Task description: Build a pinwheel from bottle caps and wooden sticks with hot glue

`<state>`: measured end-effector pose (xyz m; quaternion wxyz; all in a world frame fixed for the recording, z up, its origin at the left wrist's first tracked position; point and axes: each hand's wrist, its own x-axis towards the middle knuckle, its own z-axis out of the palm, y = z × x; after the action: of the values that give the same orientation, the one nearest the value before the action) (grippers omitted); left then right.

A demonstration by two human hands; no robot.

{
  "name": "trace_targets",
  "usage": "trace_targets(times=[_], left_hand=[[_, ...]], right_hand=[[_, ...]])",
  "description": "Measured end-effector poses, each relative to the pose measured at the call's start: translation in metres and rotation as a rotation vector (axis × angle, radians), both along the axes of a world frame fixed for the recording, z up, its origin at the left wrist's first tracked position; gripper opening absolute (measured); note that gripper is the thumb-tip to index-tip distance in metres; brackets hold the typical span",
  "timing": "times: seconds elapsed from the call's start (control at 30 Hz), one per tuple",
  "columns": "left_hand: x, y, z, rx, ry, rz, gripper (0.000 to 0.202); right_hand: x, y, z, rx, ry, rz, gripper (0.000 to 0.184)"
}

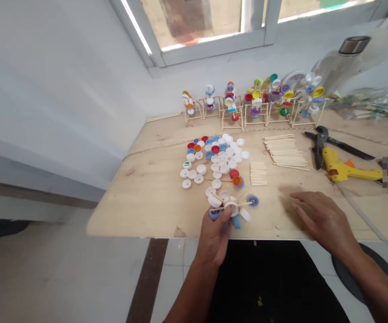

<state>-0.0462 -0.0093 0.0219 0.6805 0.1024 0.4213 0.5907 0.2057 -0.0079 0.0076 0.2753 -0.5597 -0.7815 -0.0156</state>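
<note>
My left hand (215,240) grips a small bottle-cap wheel (231,208) near the table's front edge. White and blue caps sit around the wheel's white middle cap, joined by thin wooden sticks. To the right, my right hand (324,220) is empty, its fingers stretched toward the left over the tabletop. Loose bottle caps (222,167), mostly white with some red, blue and orange, are spread behind the wheel. A short bundle of sticks (258,174) lies between the hands, farther back. Beyond my right hand rests a yellow glue gun (348,171).
Several finished cap wheels on stick frames (256,105) line the back by the window. Longer sticks (286,151) lie in front of them, beside black-handled pliers (321,143). A clear bottle (340,67) and bagged sticks (378,103) stand at the back right of the wooden table (136,193).
</note>
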Motion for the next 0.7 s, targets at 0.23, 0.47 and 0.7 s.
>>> trace_targets(times=[0.23,0.47,0.7], left_hand=[[-0.004,-0.001,0.000,-0.012,0.021,0.019,0.031],[-0.004,0.000,0.001,0.009,0.000,0.011,0.030],[-0.006,-0.001,0.003,-0.007,-0.014,0.002,0.031]], right_hand=[[-0.053,0.014,0.000,-0.039,-0.057,0.288,0.023],[-0.067,0.029,-0.002,-0.041,-0.165,0.364,0.025],[-0.060,0.025,0.007,-0.212,0.258,0.230,0.024]])
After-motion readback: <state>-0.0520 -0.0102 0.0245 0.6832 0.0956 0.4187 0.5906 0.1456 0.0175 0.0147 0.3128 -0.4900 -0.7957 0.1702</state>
